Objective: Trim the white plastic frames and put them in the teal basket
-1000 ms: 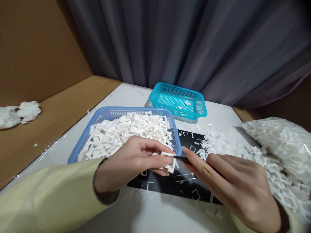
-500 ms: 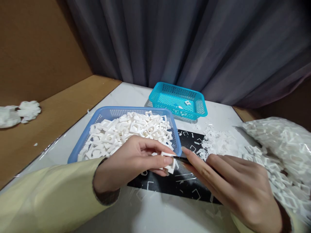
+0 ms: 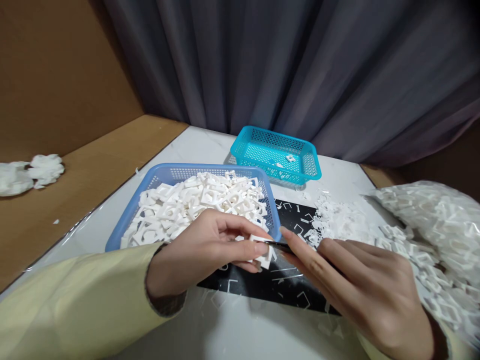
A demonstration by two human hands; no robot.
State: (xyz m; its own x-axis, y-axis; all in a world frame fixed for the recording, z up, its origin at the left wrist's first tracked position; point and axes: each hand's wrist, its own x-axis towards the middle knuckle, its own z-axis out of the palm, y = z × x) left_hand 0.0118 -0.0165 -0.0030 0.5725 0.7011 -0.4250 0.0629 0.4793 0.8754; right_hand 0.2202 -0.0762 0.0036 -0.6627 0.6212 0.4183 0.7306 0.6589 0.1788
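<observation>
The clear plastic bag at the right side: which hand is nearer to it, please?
Right. The right hand is just left of the plastic bag; the left hand is farther left, by the blue basket.

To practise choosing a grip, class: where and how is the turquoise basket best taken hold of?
Probably by the rim at both short ends of the turquoise basket, coming from left and right: it stands upright, its rim flares outward, and the blue basket seems to leave both ends unblocked.

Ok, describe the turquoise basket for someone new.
Find the grey curtain behind the white table. The turquoise basket stands near the table's far edge. Unlike the nearer blue basket, heaped with white pieces, it holds only a few.
</observation>
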